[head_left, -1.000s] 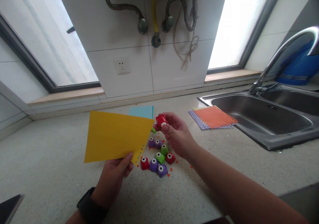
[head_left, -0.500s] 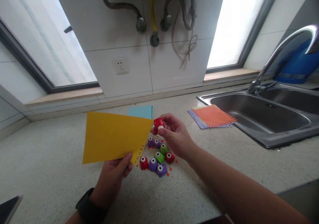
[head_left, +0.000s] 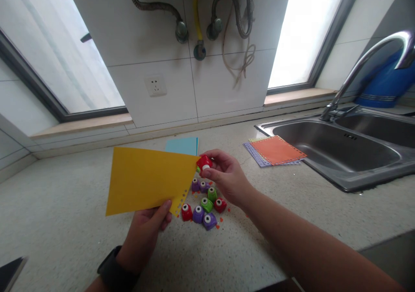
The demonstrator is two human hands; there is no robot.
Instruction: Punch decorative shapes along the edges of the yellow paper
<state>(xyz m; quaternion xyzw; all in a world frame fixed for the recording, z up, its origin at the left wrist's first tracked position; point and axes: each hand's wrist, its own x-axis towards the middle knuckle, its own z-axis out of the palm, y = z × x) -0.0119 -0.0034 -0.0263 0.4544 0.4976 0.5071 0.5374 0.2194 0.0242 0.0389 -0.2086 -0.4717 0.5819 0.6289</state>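
Note:
My left hand is closed on the lower edge of a yellow sheet of paper, thumb on the front. Small punched holes run along the lower part of the sheet's right edge. My right hand grips a red craft punch with a white button, held at the sheet's upper right corner. Whether the corner sits inside its slot I cannot tell. Below lie several more craft punches on the counter, among them a green one, a purple one and a red one.
Light blue paper lies behind the yellow sheet. Orange paper with punched edges tops a small pile beside the steel sink. Orange paper bits are scattered around the punches. A dark flat object lies at the lower left.
The red punch has tilted slightly and shifted a little left against the sheet's corner. My left hand and the yellow paper have hardly moved.

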